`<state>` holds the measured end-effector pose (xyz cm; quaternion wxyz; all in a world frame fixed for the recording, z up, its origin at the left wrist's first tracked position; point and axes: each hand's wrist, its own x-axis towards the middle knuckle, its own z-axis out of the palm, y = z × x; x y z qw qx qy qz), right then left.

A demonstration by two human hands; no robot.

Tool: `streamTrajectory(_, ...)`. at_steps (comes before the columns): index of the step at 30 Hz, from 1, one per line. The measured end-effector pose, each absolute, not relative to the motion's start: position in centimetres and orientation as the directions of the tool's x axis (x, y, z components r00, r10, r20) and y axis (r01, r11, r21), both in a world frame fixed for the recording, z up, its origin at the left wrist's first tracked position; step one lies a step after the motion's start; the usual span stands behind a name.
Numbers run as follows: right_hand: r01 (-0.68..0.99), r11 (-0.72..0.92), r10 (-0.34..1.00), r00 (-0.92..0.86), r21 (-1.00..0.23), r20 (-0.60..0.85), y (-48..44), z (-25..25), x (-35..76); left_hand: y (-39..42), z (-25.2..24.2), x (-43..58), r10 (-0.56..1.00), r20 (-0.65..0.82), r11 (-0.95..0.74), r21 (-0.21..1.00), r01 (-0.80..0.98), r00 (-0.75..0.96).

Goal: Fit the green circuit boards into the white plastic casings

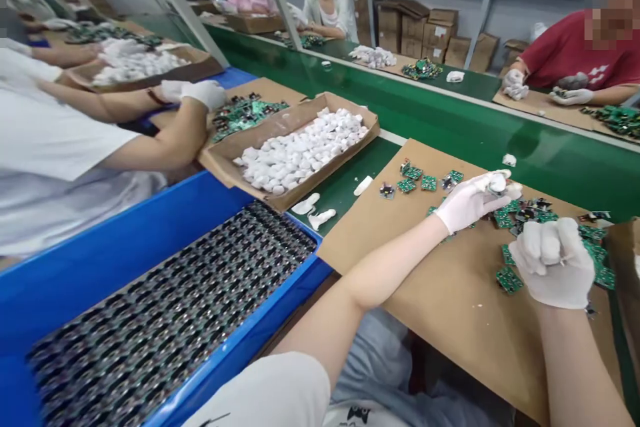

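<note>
Our gloved left hand [470,200] clamps its fingers on a small white piece [497,183] above the cardboard sheet [400,247], near green circuit boards [505,217]. Our right hand [555,263] curls its fingers together nearby; whether they grip anything, we cannot tell.

Small rounded whitish part [497,183], held in left hand [467,200]. Circuit boards [509,280], green, squarish, component-studded, loose on brown sheet [450,320]: overlapping heap at 4 o'clock from whitish part, scattered few at 9 o'clock.
</note>
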<state>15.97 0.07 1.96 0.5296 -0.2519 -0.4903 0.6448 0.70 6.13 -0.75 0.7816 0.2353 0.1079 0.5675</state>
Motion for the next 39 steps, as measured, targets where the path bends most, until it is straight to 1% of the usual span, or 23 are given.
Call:
streamTrajectory(3,-0.381,-0.029,0.876,-0.454,-0.924,0.160,-1.1,2.0,14.7,6.0,-0.2,0.6,0.935,0.075,0.274,0.465,-0.842,0.346)
streamTrajectory(6,-0.393,-0.219,0.793,-0.605,-0.893,0.071,-3.6,2.2,11.1,5.9,0.2,0.6,0.933,0.064,0.293,0.438,-0.850,0.354)
streamTrajectory(8,-0.414,-0.388,0.723,-0.690,-0.823,0.006,-6.1,2.4,7.6,6.0,0.2,0.7,0.930,0.061,0.305,0.418,-0.855,0.362)
streamTrajectory(9,-0.433,-0.471,0.673,-0.739,-0.768,0.004,-7.4,2.3,5.7,6.1,0.1,0.7,0.928,0.059,0.313,0.409,-0.857,0.367)
streamTrajectory(10,-0.470,-0.529,0.633,-0.773,-0.707,0.041,-8.6,2.2,3.7,6.2,0.0,0.7,0.927,0.055,0.321,0.399,-0.859,0.372)
streamTrajectory(11,-0.518,-0.571,0.615,-0.784,-0.636,0.086,-9.6,1.9,1.9,6.4,-0.2,0.7,0.925,0.050,0.330,0.392,-0.859,0.378)
streamTrajectory(12,-0.544,-0.613,0.607,-0.789,-0.573,0.099,-10.5,1.4,0.2,6.6,-0.4,0.7,0.924,0.045,0.335,0.384,-0.861,0.380)
streamTrajectory(13,-0.534,-0.661,0.559,-0.819,-0.527,0.129,-11.1,0.7,-1.3,6.8,-0.7,0.7,0.925,0.040,0.337,0.374,-0.864,0.378)
streamTrajectory(14,-0.533,-0.686,0.550,-0.825,-0.496,0.126,-11.5,-0.1,-2.5,7.1,-0.9,0.6,0.925,0.031,0.342,0.362,-0.867,0.378)
streamTrajectory(15,-0.538,-0.692,0.552,-0.824,-0.481,0.128,-11.7,-1.1,-3.4,7.3,-1.1,0.6,0.926,0.023,0.346,0.345,-0.873,0.376)
streamTrajectory(17,-0.541,-0.677,0.581,-0.809,-0.499,0.090,-12.0,-3.0,-4.1,7.6,-1.3,0.6,0.932,0.003,0.346,0.295,-0.891,0.363)
streamTrajectory(19,-0.529,-0.630,0.601,-0.796,-0.569,0.073,-12.4,-4.7,-3.5,7.7,-1.4,0.7,0.941,-0.008,0.329,0.251,-0.910,0.338)
streamTrajectory(21,-0.502,-0.552,0.648,-0.761,-0.666,0.037,-13.0,-5.9,-2.3,7.6,-1.4,1.0,0.950,0.003,0.302,0.239,-0.923,0.312)
streamTrajectory(24,-0.441,-0.467,0.710,-0.704,-0.766,-0.028,-14.0,-6.9,0.0,7.1,-1.2,1.3,0.939,0.012,0.324,0.296,-0.899,0.343)
streamTrajectory(27,-0.412,-0.477,0.726,-0.683,-0.776,-0.083,-14.7,-6.9,1.8,6.7,-1.0,1.2,0.923,0.004,0.358,0.358,-0.862,0.385)
streamTrajectory(30,-0.496,-0.497,0.748,-0.661,-0.712,-0.062,-14.7,-5.3,2.3,6.7,-0.7,0.8,0.934,0.021,0.327,0.345,-0.880,0.356)
streamTrajectory(32,-0.597,-0.519,0.755,-0.656,-0.613,0.000,-14.4,-3.3,1.5,6.7,-0.6,0.7,0.939,0.034,0.312,0.332,-0.890,0.342)
streamTrajectory(34,-0.709,-0.534,0.768,-0.634,-0.461,0.086,-13.9,-1.4,-0.5,6.7,-0.5,0.6,0.937,0.028,0.321,0.334,-0.886,0.349)
streamTrajectory(35,-0.688,-0.583,0.734,-0.674,-0.433,0.082,-13.6,-0.8,-1.7,6.7,-0.5,0.5,0.933,0.017,0.332,0.340,-0.880,0.359)
streamTrajectory(36,-0.614,-0.663,0.632,-0.766,-0.429,0.119,-13.3,-0.4,-2.9,6.7,-0.6,0.5,0.931,0.001,0.342,0.347,-0.873,0.365)
streamTrajectory(37,-0.573,-0.709,0.569,-0.809,-0.412,0.147,-13.1,-0.5,-4.0,6.7,-0.6,0.5,0.931,-0.011,0.345,0.352,-0.870,0.365)
streamTrajectory(38,-0.537,-0.737,0.536,-0.834,-0.410,0.127,-12.9,-0.8,-4.8,6.7,-0.6,0.5,0.934,-0.016,0.339,0.354,-0.872,0.357)
streamTrajectory(39,-0.527,-0.743,0.537,-0.837,-0.412,0.103,-12.8,-1.4,-5.3,6.8,-0.7,0.4,0.938,-0.011,0.328,0.351,-0.877,0.346)
